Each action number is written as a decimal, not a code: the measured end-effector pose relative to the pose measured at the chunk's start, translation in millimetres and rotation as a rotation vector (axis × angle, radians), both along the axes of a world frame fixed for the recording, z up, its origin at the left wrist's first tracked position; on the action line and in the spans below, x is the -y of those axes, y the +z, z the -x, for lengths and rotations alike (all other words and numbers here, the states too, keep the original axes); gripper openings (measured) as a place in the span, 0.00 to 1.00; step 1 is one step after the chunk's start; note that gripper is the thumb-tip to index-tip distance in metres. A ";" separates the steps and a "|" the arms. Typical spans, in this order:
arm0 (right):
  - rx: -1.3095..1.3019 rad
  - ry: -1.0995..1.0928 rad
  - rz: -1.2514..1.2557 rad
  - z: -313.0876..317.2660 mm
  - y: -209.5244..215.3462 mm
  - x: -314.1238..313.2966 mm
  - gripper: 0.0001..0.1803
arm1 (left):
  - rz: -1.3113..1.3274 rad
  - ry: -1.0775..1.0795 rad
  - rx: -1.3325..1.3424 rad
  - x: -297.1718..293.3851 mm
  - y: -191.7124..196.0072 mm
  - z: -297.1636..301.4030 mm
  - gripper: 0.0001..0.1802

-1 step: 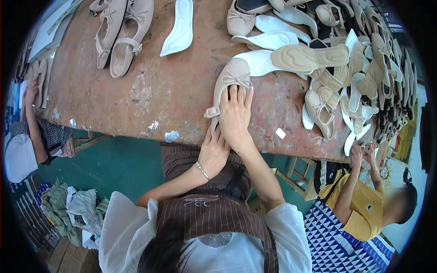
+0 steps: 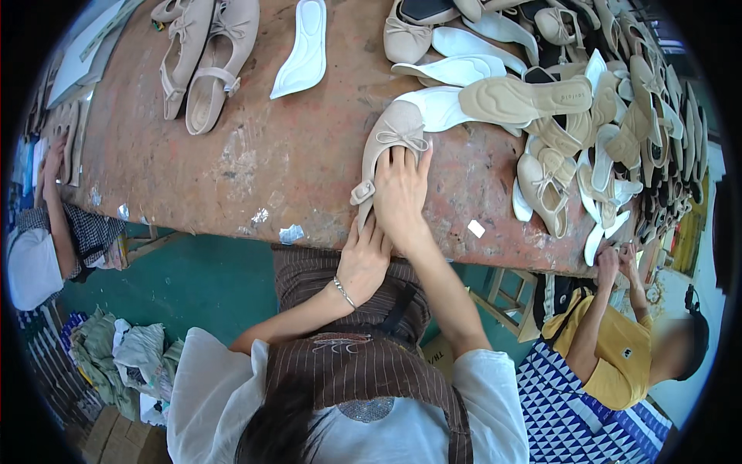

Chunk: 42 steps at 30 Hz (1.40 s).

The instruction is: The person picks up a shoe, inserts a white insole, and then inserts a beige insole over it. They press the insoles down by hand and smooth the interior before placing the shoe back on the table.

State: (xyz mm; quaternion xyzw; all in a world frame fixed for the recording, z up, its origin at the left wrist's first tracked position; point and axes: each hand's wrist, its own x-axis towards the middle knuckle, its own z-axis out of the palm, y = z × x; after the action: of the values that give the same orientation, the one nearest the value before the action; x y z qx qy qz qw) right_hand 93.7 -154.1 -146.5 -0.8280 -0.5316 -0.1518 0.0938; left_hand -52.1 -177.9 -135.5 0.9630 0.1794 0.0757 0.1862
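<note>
One beige shoe (image 2: pixel 398 124) lies near the front edge of the tabletop (image 2: pixel 263 166), toe pointing away from the person, with one bow on its toe and one buckled strap (image 2: pixel 362 192) at its left side. Both hands are on it. The right hand (image 2: pixel 399 197) has its fingers close together and tucked into the shoe's opening; I cannot tell whether they pinch anything inside. The left hand (image 2: pixel 363 261), one bracelet (image 2: pixel 343 292) on its wrist, holds the heel end in a narrow grip.

Just beyond the toe, one white insole (image 2: pixel 442 105) lies partly under one beige insole (image 2: pixel 525 97). Farther left, one white insole rests alone, and beyond it two beige shoes (image 2: pixel 241 31) lie side by side, with part of a third at the upper edge. One small white label (image 2: pixel 476 228) lies to the right of the hands. The heap of shoes and insoles (image 2: pixel 568 127) at the right is too crowded to count. Two other people are at work: one at the left, one in a yellow shirt (image 2: pixel 618 356) at the right.
</note>
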 end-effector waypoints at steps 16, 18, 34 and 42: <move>-0.804 -0.536 -1.228 -181.5 55.2 54.1 0.16 | 0.223 0.225 0.423 -105.4 74.7 -20.7 0.11; -1.107 -0.719 -1.254 -190.8 80.7 32.1 0.15 | -0.095 0.362 0.468 -161.5 99.7 12.4 0.09; -1.662 0.150 -1.246 -162.7 125.7 51.9 0.10 | 1.788 -0.578 -0.180 -111.2 65.2 -196.7 0.29; -1.515 0.039 -1.781 -224.7 54.1 173.5 0.17 | 0.501 -0.099 0.555 -101.8 87.7 -230.2 0.10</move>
State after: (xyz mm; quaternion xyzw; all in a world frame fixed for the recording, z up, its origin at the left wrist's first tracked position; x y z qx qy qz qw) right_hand 318.4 -327.6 -92.3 -0.3404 -0.0581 0.0632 0.9364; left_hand 178.1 -76.0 -47.8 0.8378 0.0884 0.2787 0.4610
